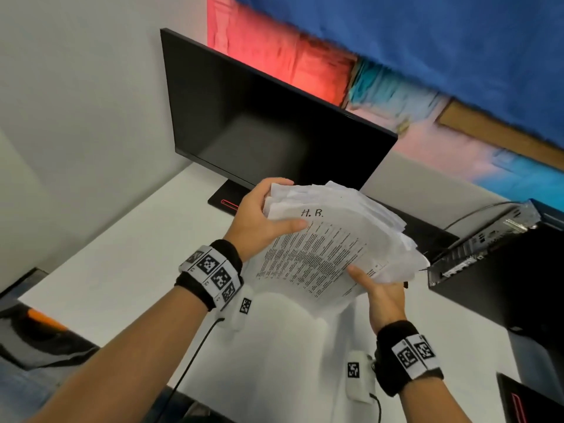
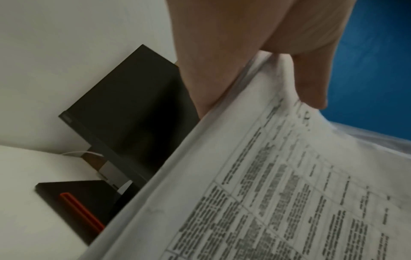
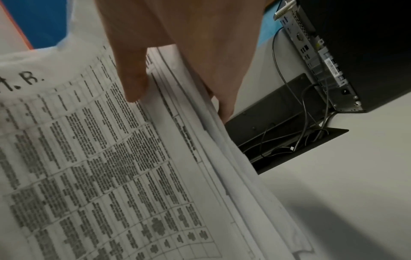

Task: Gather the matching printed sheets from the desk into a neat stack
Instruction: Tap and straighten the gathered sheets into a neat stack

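Note:
A loose stack of printed sheets (image 1: pixel 329 248) is held in the air above the white desk (image 1: pixel 122 270), fanned unevenly at its far edges. The top sheet carries a printed table and handwritten "H.B.". My left hand (image 1: pixel 259 215) grips the stack's upper left edge, thumb on top and fingers curled over the far edge. My right hand (image 1: pixel 378 288) holds the lower right corner, thumb on the top sheet and fingers underneath. The left wrist view shows the sheets (image 2: pixel 278 184) with my left hand (image 2: pixel 255 61) around them. In the right wrist view the sheets (image 3: pixel 100 167) sit pinched in my right hand (image 3: pixel 177 70).
A black monitor (image 1: pixel 268 117) stands at the back of the desk on a base with a red stripe (image 1: pixel 225 203). A black computer case (image 1: pixel 500 264) with cables sits to the right, beside a dark cable opening (image 3: pixel 284 126). A black cable (image 1: pixel 195 352) crosses the near edge.

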Demonstrator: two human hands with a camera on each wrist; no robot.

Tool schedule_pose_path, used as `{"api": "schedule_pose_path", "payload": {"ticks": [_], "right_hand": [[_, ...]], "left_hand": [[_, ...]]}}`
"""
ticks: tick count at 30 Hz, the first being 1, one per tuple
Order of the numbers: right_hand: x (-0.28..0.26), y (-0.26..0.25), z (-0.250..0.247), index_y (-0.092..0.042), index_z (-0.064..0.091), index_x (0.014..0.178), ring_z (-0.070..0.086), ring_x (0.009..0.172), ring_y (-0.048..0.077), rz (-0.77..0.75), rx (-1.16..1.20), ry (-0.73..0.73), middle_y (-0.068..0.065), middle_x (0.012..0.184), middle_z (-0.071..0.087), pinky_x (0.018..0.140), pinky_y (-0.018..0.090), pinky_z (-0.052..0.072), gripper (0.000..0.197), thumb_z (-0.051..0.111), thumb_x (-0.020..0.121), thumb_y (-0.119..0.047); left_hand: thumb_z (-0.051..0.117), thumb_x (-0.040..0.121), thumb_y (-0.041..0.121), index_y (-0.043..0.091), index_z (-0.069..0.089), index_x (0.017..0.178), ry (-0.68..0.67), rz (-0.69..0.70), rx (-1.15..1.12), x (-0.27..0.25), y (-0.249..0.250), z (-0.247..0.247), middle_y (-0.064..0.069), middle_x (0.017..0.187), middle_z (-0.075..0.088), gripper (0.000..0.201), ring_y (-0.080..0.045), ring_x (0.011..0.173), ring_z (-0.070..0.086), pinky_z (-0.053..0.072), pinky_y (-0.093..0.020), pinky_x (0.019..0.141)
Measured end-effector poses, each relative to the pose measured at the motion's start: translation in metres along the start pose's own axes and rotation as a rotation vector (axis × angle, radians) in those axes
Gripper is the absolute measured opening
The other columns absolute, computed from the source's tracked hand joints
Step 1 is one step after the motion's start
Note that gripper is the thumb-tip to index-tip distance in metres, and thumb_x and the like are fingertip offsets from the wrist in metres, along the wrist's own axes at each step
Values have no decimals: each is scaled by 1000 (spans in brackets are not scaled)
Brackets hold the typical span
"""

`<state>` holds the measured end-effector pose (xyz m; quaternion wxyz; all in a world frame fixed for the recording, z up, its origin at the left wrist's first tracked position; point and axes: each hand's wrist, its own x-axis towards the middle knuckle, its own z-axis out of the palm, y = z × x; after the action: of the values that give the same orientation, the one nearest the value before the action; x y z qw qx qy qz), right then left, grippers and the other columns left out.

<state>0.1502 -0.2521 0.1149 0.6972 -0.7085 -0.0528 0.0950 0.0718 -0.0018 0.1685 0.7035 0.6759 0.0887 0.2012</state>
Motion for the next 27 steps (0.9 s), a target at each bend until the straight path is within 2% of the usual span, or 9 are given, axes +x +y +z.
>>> {"api": "schedule_pose_path", "payload": {"ticks": [4,10,13,15,16,19,21,24,27], "right_hand": [[7,7,-4,-20,66,122,73,103,15,87,-65,-74,-6,110,79,95,38,54,53,82,74,-5],[15,25,-7,-22,65,123,72,106,15,189,-107,-107,-2,115,77,102,43,51,61,87,68,-7],[15,46,-25,-23,39,149,52,134,26,338,-177,-1,5,144,56,113,45,37,107,92,57,-32],[7,59,-34,-27,23,156,44,139,28,447,-201,5,7,151,47,116,51,32,127,91,50,-47],[3,66,-36,-24,26,154,45,137,28,490,-161,-21,6,148,50,114,53,33,132,92,44,-53],[1,78,-34,-7,53,127,56,126,27,550,201,-54,8,126,66,101,50,48,111,97,35,-52],[2,67,-28,-1,61,123,63,122,32,488,440,-101,17,124,69,97,47,54,83,93,58,-40],[11,45,-29,-4,55,140,61,128,30,376,542,-92,18,137,64,104,46,47,50,63,92,-15],[19,28,-45,-3,58,137,66,120,27,317,406,-30,16,132,68,94,37,56,41,58,96,-6]], "left_hand": [[90,69,10,17,60,124,8,-58,6,7,-11,-4,-4,111,73,63,-19,100,74,63,-36,81],[80,82,15,6,73,111,39,-159,31,15,-18,14,-6,101,80,30,-17,90,78,63,-43,81],[76,85,10,6,72,112,98,-151,-70,17,-12,8,-10,104,79,28,-22,93,78,63,-43,80],[74,85,5,4,70,116,145,-163,-247,19,-11,-2,-14,110,77,31,-26,99,76,63,-45,83],[72,86,3,2,67,121,165,-184,-367,21,-13,-7,-17,114,76,35,-30,104,75,62,-46,84],[63,92,3,-1,54,138,95,-238,-732,25,-26,-16,-25,134,62,47,-39,124,62,53,-55,98],[61,93,6,3,50,143,-8,-259,-810,23,-38,-16,-24,142,56,51,-39,131,56,46,-59,105],[84,74,14,4,57,137,5,-320,-673,17,-53,-24,-20,136,63,68,-37,126,61,54,-52,97],[96,54,29,2,62,131,71,-430,-477,18,-59,-51,-17,126,70,87,-36,122,64,60,-40,90]]}}
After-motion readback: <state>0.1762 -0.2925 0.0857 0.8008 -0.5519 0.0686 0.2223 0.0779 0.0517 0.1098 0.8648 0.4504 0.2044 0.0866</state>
